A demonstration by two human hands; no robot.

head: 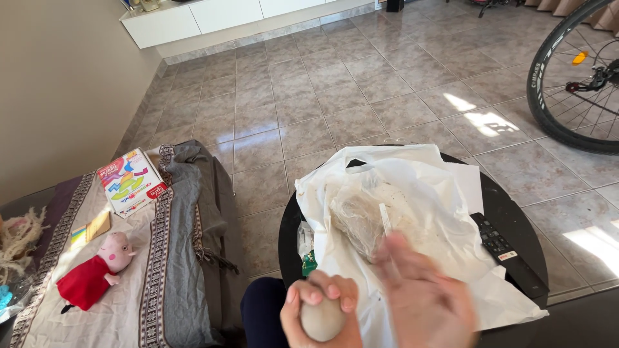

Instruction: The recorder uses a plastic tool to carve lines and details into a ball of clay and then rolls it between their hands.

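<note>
Nearest the camera, the left hand (pixel 320 314) curls pressed around a pale dough ball (pixel 322 320) at the round black surface's (pixel 516 212) near edge. Beside it the right hand (pixel 425 299), blurred, pinches a thin white stick (pixel 385 219) over the white plastic bag (pixel 412 193).
</note>
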